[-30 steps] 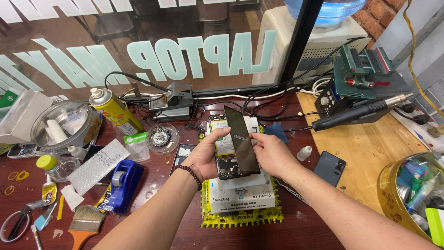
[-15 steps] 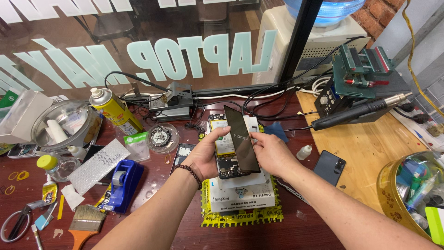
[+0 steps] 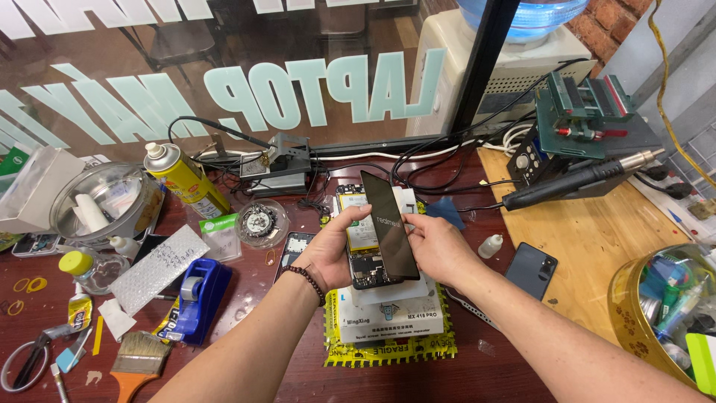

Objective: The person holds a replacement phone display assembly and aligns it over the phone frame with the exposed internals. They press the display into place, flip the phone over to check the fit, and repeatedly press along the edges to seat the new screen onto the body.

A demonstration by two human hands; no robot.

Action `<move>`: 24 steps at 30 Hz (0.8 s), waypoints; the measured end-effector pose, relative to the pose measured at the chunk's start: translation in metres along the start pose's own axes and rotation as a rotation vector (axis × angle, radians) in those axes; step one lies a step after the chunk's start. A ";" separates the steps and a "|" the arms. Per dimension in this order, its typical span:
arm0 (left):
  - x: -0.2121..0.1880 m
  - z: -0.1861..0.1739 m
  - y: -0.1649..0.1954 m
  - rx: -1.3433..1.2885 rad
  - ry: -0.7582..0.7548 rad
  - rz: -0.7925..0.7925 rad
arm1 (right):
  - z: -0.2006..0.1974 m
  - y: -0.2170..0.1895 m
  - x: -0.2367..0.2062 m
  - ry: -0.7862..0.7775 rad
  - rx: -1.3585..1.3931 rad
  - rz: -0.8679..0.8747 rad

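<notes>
Black screen panel [image 3: 389, 224] already lifted clear of open phone body [image 3: 363, 246], circuit board showing. My left hand [image 3: 335, 250] gripping body; right hand [image 3: 440, 250] pinching panel edge, tilting it at table centre, white box [image 3: 391, 313] at 6 o'clock.

There is only one view, taken from the person's head and tilted steeply down over the dark red bench [image 3: 283, 373]. It faces forward toward a lettered window [image 3: 224, 82] at the far edge. It sits close: both forearms enter from the bottom edge, and the left hand [image 3: 335, 254] and right hand [image 3: 440, 250] meet near the centre. The frame spreads wide, from scissors [image 3: 22, 362] at the left to a yellow tub [image 3: 634, 321] at the right.
</notes>
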State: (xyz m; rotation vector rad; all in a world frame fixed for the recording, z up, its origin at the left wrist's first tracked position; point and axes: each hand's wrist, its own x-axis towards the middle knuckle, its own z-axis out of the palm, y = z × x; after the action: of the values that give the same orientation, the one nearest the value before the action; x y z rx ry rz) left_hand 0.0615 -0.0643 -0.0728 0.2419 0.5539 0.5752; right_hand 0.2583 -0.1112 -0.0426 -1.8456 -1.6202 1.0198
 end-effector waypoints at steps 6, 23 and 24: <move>-0.004 0.003 0.000 0.029 0.028 0.021 | -0.001 0.001 -0.001 -0.021 0.012 -0.018; -0.005 0.004 0.001 0.010 0.012 -0.012 | 0.000 0.002 0.002 -0.032 0.042 0.009; -0.005 0.004 0.002 0.014 0.019 -0.007 | 0.001 0.002 0.002 -0.032 0.058 0.005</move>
State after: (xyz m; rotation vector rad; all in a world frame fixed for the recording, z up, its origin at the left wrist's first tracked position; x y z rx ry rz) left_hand 0.0597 -0.0659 -0.0672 0.2473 0.5771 0.5673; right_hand 0.2594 -0.1095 -0.0453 -1.8050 -1.5880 1.0927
